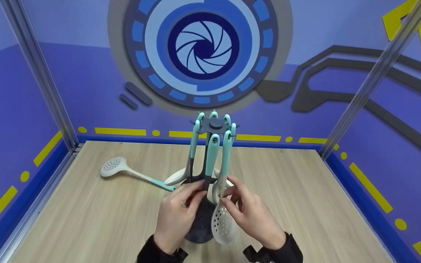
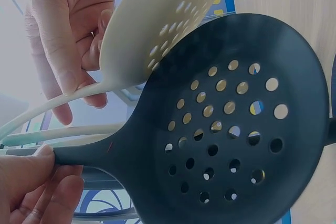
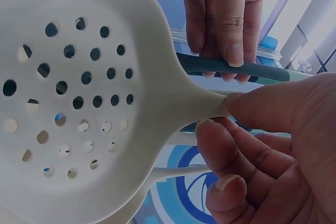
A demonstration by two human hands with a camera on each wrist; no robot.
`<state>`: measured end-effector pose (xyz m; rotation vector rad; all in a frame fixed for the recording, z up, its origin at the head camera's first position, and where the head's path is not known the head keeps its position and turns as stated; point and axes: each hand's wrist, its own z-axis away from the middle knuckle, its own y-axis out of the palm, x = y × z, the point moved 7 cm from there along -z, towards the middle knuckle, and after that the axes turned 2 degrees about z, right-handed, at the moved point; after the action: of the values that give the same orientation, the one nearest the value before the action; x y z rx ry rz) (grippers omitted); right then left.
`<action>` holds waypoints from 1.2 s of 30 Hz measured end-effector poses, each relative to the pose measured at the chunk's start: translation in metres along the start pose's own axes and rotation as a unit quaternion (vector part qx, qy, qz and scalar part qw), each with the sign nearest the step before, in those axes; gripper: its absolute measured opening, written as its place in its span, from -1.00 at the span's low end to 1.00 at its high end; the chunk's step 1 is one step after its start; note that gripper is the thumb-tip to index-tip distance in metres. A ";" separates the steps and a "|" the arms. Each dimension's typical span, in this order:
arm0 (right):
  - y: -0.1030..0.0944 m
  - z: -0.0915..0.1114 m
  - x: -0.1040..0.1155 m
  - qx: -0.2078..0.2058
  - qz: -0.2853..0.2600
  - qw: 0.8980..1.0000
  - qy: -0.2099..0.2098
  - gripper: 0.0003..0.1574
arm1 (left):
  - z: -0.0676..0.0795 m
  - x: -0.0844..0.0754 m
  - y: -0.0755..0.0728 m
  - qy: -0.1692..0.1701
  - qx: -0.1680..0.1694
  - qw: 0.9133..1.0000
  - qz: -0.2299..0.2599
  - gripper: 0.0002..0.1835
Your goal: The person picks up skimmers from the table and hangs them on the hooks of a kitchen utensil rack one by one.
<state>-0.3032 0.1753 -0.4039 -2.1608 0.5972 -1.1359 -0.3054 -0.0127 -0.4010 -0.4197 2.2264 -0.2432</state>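
A rotating-style utensil rack with a dark top disc [image 1: 216, 125] stands in front of me, with several mint-handled utensils hanging from its hooks. My left hand [image 1: 177, 212] pinches the dark neck of a black skimmer [image 2: 294, 103] between thumb and fingers. Beside it, my right hand [image 1: 256, 215] pinches the neck of a cream skimmer [image 3: 142, 40], thumb on one side and fingers on the other. Both skimmers hang by their handles at the rack's near side, perforated heads down. In the left wrist view, the two heads overlap. Most of the rack's base is hidden.
Left of the rack, another cream skimmer [image 1: 113, 167] lies on the wooden table [image 1: 97, 226], its mint handle end reaching toward the rack. A white spoon-like head [image 1: 175, 177] hangs at the rack's left. Blue decorated panels [image 1: 86, 87] and metal posts [image 1: 42, 69] surround the table.
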 end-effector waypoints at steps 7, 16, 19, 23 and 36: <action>0.000 0.000 0.000 -0.003 0.000 1.000 -0.002 -0.22 | 0.000 0.001 0.000 -0.004 0.004 1.000 0.005 -0.74; 0.000 0.001 0.001 -0.005 0.002 1.000 -0.006 -0.23 | 0.000 0.002 -0.001 -0.018 0.008 1.000 0.003 -0.77; 0.000 0.001 0.001 -0.005 0.002 1.000 -0.007 -0.22 | -0.001 0.002 -0.005 -0.016 0.001 1.000 -0.004 -0.78; 0.000 0.001 0.001 -0.006 0.005 1.000 -0.007 -0.22 | -0.003 0.002 -0.014 -0.007 -0.019 1.000 -0.008 -0.78; 0.000 0.001 0.000 -0.001 0.002 1.000 -0.005 -0.23 | -0.013 0.006 -0.053 0.043 -0.116 0.992 -0.027 -0.83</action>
<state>-0.3025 0.1758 -0.4039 -2.1645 0.5990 -1.1216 -0.3071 -0.0631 -0.3806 -0.6041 2.3388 -0.0301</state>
